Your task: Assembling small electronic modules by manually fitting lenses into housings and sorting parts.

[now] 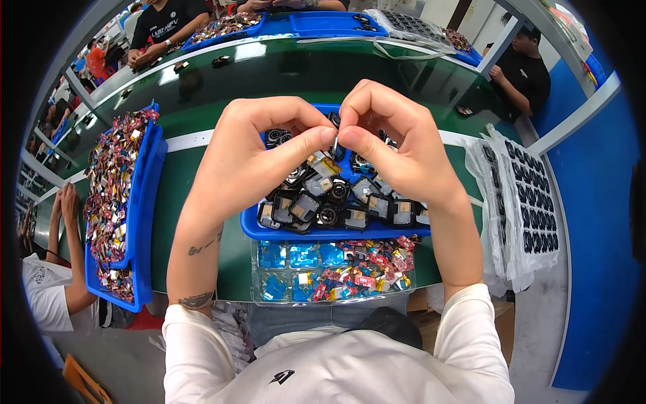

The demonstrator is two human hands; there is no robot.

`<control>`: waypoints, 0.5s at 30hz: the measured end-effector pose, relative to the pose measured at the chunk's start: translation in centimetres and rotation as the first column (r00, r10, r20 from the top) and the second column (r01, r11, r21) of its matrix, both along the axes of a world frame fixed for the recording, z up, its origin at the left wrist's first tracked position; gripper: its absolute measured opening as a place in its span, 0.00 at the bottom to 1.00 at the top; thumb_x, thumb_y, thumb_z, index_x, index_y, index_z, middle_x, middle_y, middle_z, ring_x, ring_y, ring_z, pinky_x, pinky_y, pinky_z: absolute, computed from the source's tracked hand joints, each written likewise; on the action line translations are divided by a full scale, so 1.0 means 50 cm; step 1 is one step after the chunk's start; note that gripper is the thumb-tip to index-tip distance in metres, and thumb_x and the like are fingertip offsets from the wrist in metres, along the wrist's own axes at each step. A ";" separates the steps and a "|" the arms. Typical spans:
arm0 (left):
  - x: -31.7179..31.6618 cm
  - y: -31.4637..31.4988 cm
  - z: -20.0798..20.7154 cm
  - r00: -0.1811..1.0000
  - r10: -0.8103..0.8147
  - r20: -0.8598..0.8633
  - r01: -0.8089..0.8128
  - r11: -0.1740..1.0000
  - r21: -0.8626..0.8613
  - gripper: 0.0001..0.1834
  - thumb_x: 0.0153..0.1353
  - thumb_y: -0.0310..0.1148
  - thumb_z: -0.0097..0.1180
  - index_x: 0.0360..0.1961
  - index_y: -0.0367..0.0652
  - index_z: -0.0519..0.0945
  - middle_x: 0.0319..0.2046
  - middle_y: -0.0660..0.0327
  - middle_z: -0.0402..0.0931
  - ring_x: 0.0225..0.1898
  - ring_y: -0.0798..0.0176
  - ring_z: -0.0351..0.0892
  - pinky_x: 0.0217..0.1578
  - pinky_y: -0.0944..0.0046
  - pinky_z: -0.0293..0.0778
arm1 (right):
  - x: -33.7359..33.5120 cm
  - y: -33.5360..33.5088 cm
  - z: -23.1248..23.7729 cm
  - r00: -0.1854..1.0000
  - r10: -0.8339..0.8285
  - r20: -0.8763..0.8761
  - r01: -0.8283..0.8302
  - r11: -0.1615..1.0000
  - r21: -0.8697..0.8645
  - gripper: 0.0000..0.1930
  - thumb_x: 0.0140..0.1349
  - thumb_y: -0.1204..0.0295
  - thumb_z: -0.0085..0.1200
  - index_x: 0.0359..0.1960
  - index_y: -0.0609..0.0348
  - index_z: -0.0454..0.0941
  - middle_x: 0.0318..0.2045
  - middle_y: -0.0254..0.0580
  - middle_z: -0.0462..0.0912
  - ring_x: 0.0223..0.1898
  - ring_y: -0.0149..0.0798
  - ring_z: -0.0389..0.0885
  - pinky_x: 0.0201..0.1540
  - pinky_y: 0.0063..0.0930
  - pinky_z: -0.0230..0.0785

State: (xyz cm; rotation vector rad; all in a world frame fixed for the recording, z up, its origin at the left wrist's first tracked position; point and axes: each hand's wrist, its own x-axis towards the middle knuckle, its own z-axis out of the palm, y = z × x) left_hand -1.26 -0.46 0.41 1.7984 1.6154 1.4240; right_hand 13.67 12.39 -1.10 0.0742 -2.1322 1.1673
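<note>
My left hand (259,138) and my right hand (397,141) meet above a blue tray (303,233), thumbs and fingertips pinched together. Between the fingertips sits a small dark, thin-edged piece (334,143), mostly covered, and its kind I cannot make out. Below my hands the tray holds several black watch cases (328,216), some with clear or grey inner faces up. A small yellow-and-silver piece (324,163) lies among them. Closer to me, a clear compartment tray (259,298) holds blue film pieces (303,255) and small red circuit boards (365,281).
Stacked blue bins (142,269) full of small circuit boards stand at left, beside another person's hands (67,202). At right are stacked sheets of black round parts (535,202). Across the green conveyor (269,71), people work by more blue trays (323,25).
</note>
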 end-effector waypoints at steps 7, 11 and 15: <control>0.001 0.004 -0.008 0.998 0.051 0.028 -0.052 0.998 0.037 0.07 0.57 0.28 0.60 0.30 0.32 0.81 0.26 0.62 0.80 0.30 0.73 0.76 0.33 0.74 0.71 | -0.012 -0.015 -0.005 0.976 -0.171 -0.137 0.179 0.983 0.045 0.04 0.53 0.79 0.58 0.26 0.63 0.75 0.22 0.34 0.74 0.22 0.25 0.67 0.25 0.19 0.59; 0.001 0.006 -0.007 0.993 0.088 0.084 -0.090 0.996 0.014 0.08 0.57 0.28 0.60 0.30 0.33 0.81 0.25 0.63 0.80 0.30 0.74 0.76 0.32 0.74 0.70 | -0.012 -0.011 -0.009 0.960 -0.230 -0.160 0.242 0.968 0.060 0.03 0.54 0.80 0.57 0.26 0.63 0.74 0.22 0.33 0.74 0.23 0.25 0.67 0.25 0.19 0.59; -0.025 0.007 -0.004 0.973 0.227 0.038 -0.230 0.969 0.091 0.09 0.56 0.29 0.59 0.30 0.32 0.82 0.22 0.62 0.80 0.26 0.75 0.77 0.29 0.74 0.71 | -0.024 0.017 -0.020 0.924 -0.359 -0.132 0.375 0.919 0.122 0.04 0.55 0.79 0.54 0.32 0.62 0.74 0.23 0.38 0.77 0.24 0.32 0.74 0.26 0.25 0.64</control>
